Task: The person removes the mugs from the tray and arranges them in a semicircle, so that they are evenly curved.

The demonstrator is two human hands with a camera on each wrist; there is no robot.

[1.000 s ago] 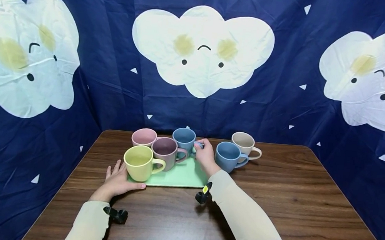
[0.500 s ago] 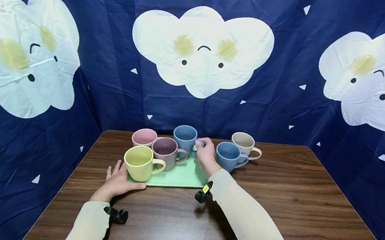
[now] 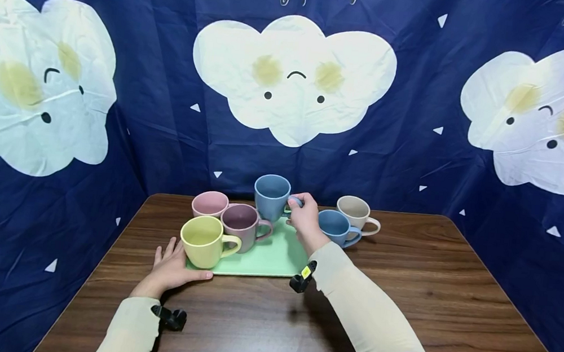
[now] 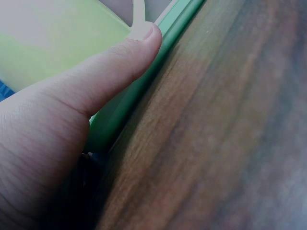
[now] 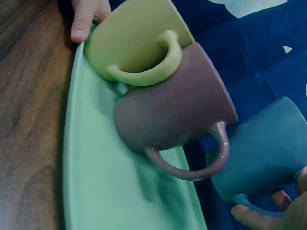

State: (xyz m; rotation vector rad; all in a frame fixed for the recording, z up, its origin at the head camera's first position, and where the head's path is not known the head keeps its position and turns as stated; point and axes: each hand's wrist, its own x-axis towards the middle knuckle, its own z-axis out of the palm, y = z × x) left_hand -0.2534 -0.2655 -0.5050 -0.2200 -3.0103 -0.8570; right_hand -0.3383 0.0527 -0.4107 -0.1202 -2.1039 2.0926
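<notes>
My right hand pinches the handle of a blue mug and holds it upright at the far side of the green tray. In the right wrist view, this blue mug stands apart from the tray, beyond its far edge. At the tray's near left corner lies my left hand, fingers spread along the side and thumb straight along the front rim. Right beside that hand is a yellow mug on the tray. A purple mug stands behind it, its handle pointing right.
A pink mug is at the back left, behind the purple one. To the right of the tray, another blue mug and a beige mug stand close together on the wooden table. A dark blue cloth hangs behind the table.
The blue mug in my right hand has risen from the back of the tray. The right hand has gone up with it, while the left hand has stayed at the corner.
</notes>
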